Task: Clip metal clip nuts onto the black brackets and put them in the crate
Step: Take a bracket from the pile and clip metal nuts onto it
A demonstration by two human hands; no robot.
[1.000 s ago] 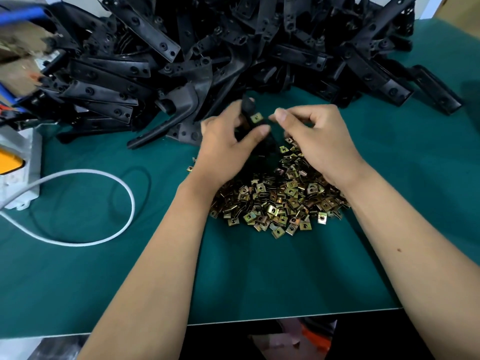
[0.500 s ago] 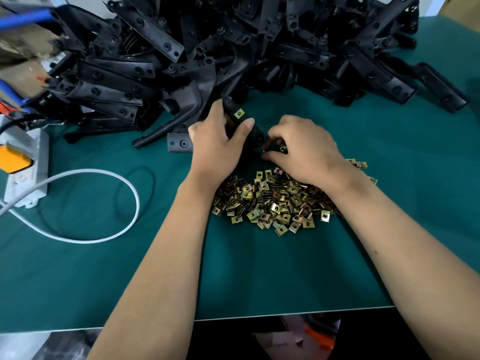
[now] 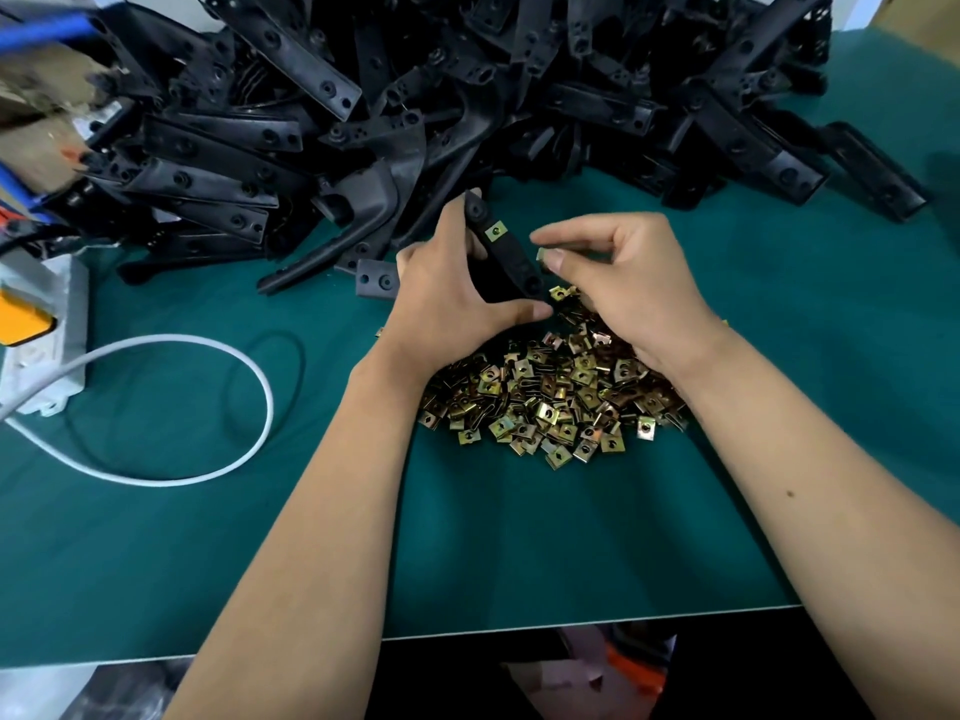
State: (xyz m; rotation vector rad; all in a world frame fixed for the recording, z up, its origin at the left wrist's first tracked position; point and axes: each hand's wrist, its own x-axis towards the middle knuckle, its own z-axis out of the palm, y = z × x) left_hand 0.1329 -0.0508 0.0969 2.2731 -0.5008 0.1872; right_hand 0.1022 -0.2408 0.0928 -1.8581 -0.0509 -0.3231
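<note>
My left hand (image 3: 447, 298) grips a black bracket (image 3: 501, 257) held tilted above the green mat, with one brass clip nut (image 3: 496, 232) fitted near its upper end. My right hand (image 3: 628, 283) pinches a loose clip nut (image 3: 542, 254) between thumb and forefinger, just right of the bracket and not touching it. Beneath both hands lies a heap of brass clip nuts (image 3: 550, 402). A big pile of black brackets (image 3: 415, 106) fills the far side of the table. No crate is in view.
A white power strip (image 3: 41, 324) with an orange part sits at the left edge, its white cable (image 3: 208, 407) looping over the green mat (image 3: 519, 553). Blue-framed items and cardboard stand at the far left. The table's front edge runs along the bottom.
My right hand dipped into the nut heap and rose again with one clip nut pinched. My left hand kept the bracket and tilted it upward slightly.
</note>
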